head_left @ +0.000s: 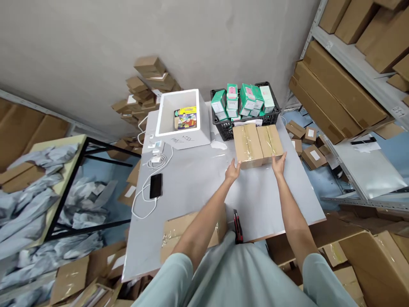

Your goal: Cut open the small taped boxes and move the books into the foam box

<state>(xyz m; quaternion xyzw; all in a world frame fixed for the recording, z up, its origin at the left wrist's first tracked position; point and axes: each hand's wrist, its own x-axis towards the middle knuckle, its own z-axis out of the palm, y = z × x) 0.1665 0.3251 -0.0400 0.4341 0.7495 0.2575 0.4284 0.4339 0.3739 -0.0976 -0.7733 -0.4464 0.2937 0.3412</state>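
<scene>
Two taped cardboard boxes stand side by side on the table, a left box (246,143) and a right box (270,140). My left hand (233,170) grips the near left corner of the left one, thumb up along its side. At the near right corner of the other, my right hand (279,165) has its fingers bent around the edge. Right behind the pair is a black plastic crate (223,130) filled with several green-and-white boxes (247,96). Close to my body, a red and black utility knife (238,228) lies by another cardboard box (172,232), partly hidden by my left arm.
A white foam box (191,140) holding colourful packs is at the back left of the table (191,179). A phone (156,186) and white cables lie at the left. Stacked cartons fill the floor and the metal shelf (361,55) on the right.
</scene>
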